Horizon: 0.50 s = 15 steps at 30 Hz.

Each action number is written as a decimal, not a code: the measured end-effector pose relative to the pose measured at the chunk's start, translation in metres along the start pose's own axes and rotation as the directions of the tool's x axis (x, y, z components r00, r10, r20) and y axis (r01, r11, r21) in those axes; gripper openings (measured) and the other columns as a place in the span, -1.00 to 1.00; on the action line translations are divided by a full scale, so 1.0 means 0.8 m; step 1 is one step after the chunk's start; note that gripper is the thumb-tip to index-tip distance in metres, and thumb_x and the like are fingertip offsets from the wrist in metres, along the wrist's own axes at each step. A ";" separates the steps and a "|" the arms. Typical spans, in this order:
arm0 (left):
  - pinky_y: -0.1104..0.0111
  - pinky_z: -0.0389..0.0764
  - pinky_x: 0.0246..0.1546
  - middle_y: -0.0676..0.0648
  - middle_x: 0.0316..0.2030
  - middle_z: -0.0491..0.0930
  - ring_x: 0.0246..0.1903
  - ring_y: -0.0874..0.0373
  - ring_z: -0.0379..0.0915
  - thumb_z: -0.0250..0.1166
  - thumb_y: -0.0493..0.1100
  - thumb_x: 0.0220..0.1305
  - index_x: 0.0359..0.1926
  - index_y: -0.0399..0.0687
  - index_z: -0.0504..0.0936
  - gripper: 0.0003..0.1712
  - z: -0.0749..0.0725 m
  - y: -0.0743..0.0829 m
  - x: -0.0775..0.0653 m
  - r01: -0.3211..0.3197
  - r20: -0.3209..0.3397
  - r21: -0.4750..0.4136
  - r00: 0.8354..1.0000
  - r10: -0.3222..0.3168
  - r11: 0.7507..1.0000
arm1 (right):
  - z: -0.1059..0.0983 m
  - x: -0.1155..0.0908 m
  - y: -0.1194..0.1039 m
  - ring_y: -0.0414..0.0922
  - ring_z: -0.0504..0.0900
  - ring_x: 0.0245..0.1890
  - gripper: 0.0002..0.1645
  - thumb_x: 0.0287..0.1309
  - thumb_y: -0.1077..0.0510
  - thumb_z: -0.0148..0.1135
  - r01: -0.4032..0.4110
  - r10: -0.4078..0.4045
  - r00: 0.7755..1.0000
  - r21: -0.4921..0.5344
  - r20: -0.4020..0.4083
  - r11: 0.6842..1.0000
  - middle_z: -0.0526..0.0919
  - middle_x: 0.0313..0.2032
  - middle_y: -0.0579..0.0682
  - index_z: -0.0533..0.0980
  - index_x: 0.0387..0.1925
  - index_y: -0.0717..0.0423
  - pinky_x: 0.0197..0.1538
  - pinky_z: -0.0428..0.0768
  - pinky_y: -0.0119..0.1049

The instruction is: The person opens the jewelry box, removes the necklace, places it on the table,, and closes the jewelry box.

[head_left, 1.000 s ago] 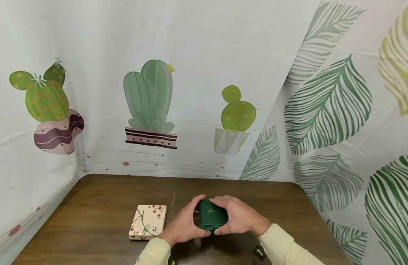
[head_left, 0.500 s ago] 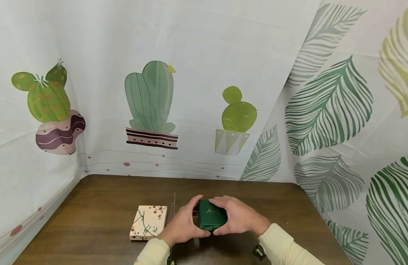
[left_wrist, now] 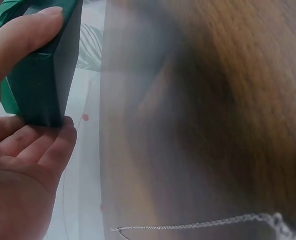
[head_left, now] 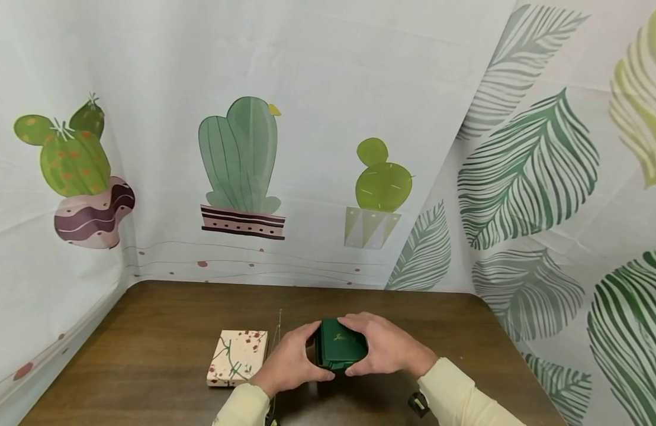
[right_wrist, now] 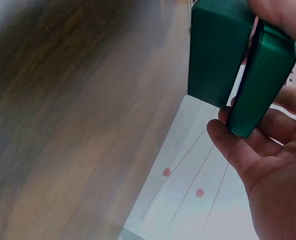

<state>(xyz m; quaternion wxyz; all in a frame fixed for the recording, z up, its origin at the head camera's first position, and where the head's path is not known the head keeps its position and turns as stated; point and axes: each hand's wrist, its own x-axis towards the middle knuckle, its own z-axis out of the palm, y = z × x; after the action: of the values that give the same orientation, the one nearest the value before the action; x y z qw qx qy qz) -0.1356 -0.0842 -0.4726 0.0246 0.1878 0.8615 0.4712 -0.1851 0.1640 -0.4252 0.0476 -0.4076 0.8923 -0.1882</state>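
hands (head_left: 289,360) (head_left: 386,346) at edges of green box (head_left: 341,346), slim gap between halves (right_wrist: 263,80)

Wooden tabletop (head_left: 163,337) offers passage at lower left and lower right of the head view; at lower center, a flowered box (head_left: 238,358), a thin chain (left_wrist: 228,220) and the left hand (head_left: 292,360) obstruct one side of a green box (head_left: 341,343), the right hand (head_left: 386,346) the other.

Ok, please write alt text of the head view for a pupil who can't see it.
A person's left hand and right hand grip a green box with gold lettering over a brown table; a flower-patterned box and a thin chain lie to the left. White cactus-printed cloth hangs behind.
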 end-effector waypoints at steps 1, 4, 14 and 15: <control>0.08 0.66 0.16 -0.06 0.31 0.57 0.20 0.01 0.59 0.68 0.13 -0.04 0.49 -0.01 0.40 0.10 0.000 0.000 0.000 -0.001 -0.006 0.015 1.000 0.001 1.000 | 0.000 0.000 0.000 0.00 0.56 0.31 0.11 -0.07 -0.26 0.62 0.000 0.000 1.000 -0.001 -0.001 1.000 0.56 0.37 0.06 0.42 0.46 0.09 0.22 0.65 -0.16; 0.06 0.65 0.16 -0.06 0.30 0.59 0.19 0.03 0.60 0.69 0.15 -0.07 0.47 -0.04 0.43 0.10 -0.001 -0.001 0.000 0.002 -0.016 0.042 1.000 -0.002 0.999 | -0.001 -0.002 0.002 0.01 0.56 0.32 0.12 -0.08 -0.26 0.62 -0.003 0.003 1.000 -0.007 -0.007 1.000 0.55 0.38 0.07 0.42 0.46 0.10 0.22 0.65 -0.13; -0.03 0.64 0.14 -0.08 0.24 0.66 0.19 -0.03 0.61 0.70 0.17 -0.11 0.46 -0.18 0.40 0.17 -0.003 -0.002 -0.001 0.065 0.013 0.079 0.998 -0.066 0.995 | -0.004 -0.006 0.007 0.02 0.55 0.33 0.13 -0.10 -0.23 0.64 -0.019 0.018 1.000 -0.025 -0.016 1.000 0.54 0.39 0.09 0.41 0.47 0.08 0.23 0.64 -0.07; -0.05 0.63 0.15 -0.10 0.24 0.65 0.20 -0.06 0.60 0.70 0.17 -0.11 0.46 -0.20 0.39 0.18 -0.003 -0.002 -0.002 0.072 0.017 0.080 0.997 -0.074 0.994 | -0.004 -0.007 0.008 0.02 0.56 0.32 0.13 -0.10 -0.23 0.64 -0.019 0.018 1.000 -0.027 -0.017 0.999 0.54 0.39 0.09 0.41 0.47 0.09 0.22 0.64 -0.08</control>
<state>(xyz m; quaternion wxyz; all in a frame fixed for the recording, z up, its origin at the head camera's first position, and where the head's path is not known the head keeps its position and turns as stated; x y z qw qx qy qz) -0.1353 -0.0875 -0.4726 0.0430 0.1618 0.8854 0.4337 -0.1871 0.1729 -0.4249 0.0362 -0.3982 0.8989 -0.1793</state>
